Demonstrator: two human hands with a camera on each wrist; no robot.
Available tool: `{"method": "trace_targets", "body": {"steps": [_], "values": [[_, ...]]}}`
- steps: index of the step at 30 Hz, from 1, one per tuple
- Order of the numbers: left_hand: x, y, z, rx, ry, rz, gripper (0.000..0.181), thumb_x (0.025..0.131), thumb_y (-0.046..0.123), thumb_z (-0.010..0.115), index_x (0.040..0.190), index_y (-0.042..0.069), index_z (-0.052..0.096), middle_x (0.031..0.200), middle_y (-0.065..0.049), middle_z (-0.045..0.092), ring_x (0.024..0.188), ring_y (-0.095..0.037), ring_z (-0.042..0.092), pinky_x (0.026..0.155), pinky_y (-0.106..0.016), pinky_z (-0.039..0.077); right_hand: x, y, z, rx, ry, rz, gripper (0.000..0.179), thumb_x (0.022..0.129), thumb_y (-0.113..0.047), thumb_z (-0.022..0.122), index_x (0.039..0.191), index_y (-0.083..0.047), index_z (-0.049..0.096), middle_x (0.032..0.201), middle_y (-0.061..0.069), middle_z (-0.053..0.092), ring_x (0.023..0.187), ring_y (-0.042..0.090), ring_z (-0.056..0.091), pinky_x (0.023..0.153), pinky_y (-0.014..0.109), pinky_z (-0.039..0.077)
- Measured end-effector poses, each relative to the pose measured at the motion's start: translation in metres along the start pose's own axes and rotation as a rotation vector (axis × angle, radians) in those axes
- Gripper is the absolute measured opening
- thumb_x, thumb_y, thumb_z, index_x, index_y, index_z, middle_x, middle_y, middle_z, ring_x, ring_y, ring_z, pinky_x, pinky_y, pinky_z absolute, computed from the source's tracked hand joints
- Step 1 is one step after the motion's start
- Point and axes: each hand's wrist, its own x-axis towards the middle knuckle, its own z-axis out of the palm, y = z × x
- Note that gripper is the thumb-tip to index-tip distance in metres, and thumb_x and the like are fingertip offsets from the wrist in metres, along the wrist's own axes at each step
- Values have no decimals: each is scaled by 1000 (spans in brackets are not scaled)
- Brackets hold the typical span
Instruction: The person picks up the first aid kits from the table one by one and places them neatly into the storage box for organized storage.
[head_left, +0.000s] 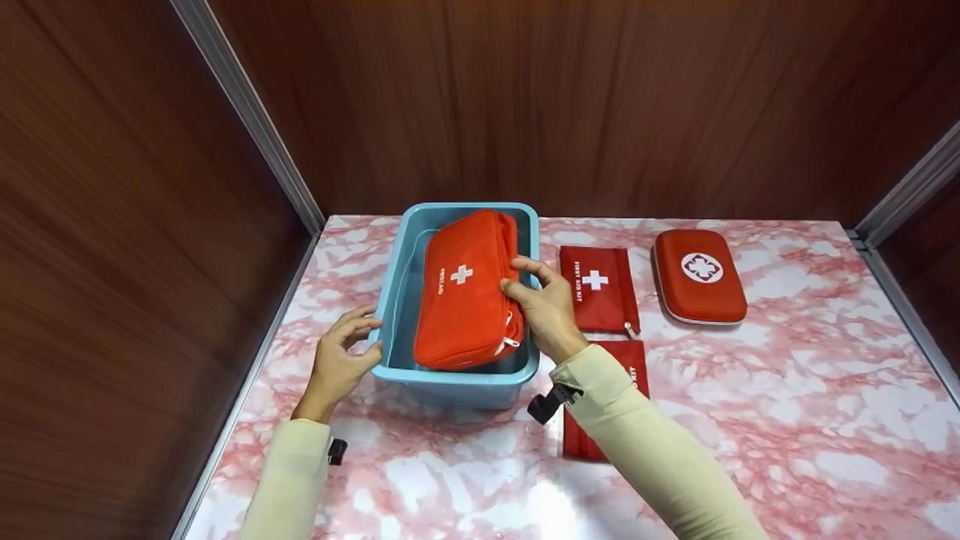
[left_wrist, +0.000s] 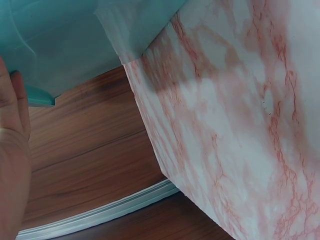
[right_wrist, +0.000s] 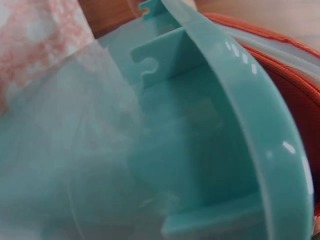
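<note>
In the head view, a red first aid bag with a white cross leans tilted inside a light blue plastic bin. My right hand pinches the bag's right edge between thumb and fingers, above the bin's right rim. At the bin's left rim is my left hand, its fingertips and thumb right against the edge. The left wrist view catches part of that hand beside the bin wall. Up close in the right wrist view, the bin's rim crosses in front of the bag's zipped side.
Right of the bin lie two flat red first aid pouches, one farther back and one nearer, partly covered by my right forearm. A red hard case sits farther right. Wood-grain panels enclose the marbled tabletop.
</note>
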Motion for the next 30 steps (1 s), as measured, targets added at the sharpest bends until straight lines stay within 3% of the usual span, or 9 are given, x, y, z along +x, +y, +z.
{"method": "trace_targets", "body": {"steps": [10,13,17,21,24,30], "values": [[1,1,1,3,1,8,27,75,-23,64,102,-19,64,126,-36,56,101,-26,65,91,-23,47,3,4,7,-38,-21,-3,33,86,7,69,118,2,65,120,16,55,75,19,64,70,25,56],[1,0,1,-2,5,12,27,75,-23,64,102,-19,65,126,-36,56,101,-27,65,90,-23,47,4,5,10,-45,-13,0,32,85,8,68,117,2,65,110,15,58,72,17,62,66,23,55],[1,-1,1,-11,12,14,27,75,-24,64,102,-19,65,126,-36,55,103,-25,65,90,-24,48,6,5,13,29,-21,37,32,85,13,62,117,5,62,101,14,58,70,15,62,63,26,57],[-1,-1,1,-12,17,10,27,75,-23,63,102,-19,64,127,-36,55,104,-24,65,92,-27,48,7,2,13,107,-33,61,34,87,16,57,120,7,58,117,16,52,78,16,64,68,32,59],[-3,0,0,-11,23,9,27,75,-24,63,101,-20,64,127,-36,56,103,-23,65,92,-27,48,7,-4,10,92,-40,60,36,89,13,59,124,6,57,127,16,48,83,18,64,70,33,59],[-3,-2,-1,-8,11,8,28,75,-25,62,103,-21,63,127,-37,55,102,-16,65,92,-23,47,9,-10,2,73,-46,56,37,91,10,59,128,5,55,128,16,49,88,20,64,70,32,59]]}}
